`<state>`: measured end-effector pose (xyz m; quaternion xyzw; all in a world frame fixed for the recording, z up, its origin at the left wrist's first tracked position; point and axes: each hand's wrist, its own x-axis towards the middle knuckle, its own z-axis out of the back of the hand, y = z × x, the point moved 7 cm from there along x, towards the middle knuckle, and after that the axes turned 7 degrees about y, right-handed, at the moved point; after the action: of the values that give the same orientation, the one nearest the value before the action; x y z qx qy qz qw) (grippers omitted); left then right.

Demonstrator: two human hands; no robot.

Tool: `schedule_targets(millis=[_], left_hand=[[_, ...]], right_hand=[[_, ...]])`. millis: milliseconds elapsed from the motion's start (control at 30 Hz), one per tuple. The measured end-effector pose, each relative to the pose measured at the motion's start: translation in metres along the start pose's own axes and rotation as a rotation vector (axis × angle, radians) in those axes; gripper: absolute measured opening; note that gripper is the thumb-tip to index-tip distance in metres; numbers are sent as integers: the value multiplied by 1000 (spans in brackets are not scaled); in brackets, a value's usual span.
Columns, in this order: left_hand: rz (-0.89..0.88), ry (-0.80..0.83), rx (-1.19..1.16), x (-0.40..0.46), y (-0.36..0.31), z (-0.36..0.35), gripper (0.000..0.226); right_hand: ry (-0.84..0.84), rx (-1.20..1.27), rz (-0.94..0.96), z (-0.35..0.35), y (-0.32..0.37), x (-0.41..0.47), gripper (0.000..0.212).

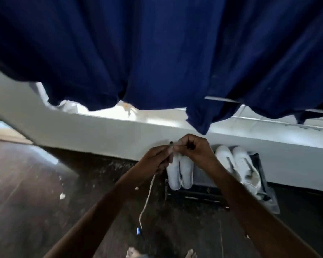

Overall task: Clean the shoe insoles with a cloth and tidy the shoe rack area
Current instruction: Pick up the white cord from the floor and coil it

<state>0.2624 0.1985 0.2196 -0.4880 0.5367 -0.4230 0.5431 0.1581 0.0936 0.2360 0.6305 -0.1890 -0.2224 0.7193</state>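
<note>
Item: white string, thin, possibly a shoelace. Upper end held at mid-frame between both hands; the free length hangs down past the left forearm, and its tip ends just above a small blue object on the floor.

Left hand: raised, fingers curled, pinching the string near its top. A small dark tip shows just above the fingers; what it belongs to cannot be told.

Right hand: raised to meet the left, knuckles up, fingers curled and pinching the same upper end. The two hands touch at the fingertips. Both forearms reach up from the bottom corners of the frame, converging.

Shoe rack: low, dark, standing on the floor against the white wall, directly behind the hands.

White shoes, left pair: side by side on the rack, toes toward the wall, partly hidden by the hands.

White shoes, right pair: side by side at the rack's right end.

Floor: dark, wood-look, with pale scraps scattered.

Blue cloth: hangs across the upper frame. Bare toes at the bottom edge.
</note>
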Motion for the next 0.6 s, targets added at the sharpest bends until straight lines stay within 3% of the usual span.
schedule_targets(millis=[233,367,433,533,600], left_hand=[[-87,202,-169,79,-70,-141,34],[-71,255,-263,120,-88,-212,32],[-69,259,-290,135,-93,-239,31],[-37,268,-300,150,-97,-271,35],[4,291,-301,152,-97,-290,40]], right_hand=[[-198,371,-42,120,-28,-85,16],[-286,512,-126,158,-37,-128,11],[-272,567,-103,170,-35,-152,24],[-308,523,-89,189,-33,-192,40],[-362,465,-128,202,-39,-210,39]])
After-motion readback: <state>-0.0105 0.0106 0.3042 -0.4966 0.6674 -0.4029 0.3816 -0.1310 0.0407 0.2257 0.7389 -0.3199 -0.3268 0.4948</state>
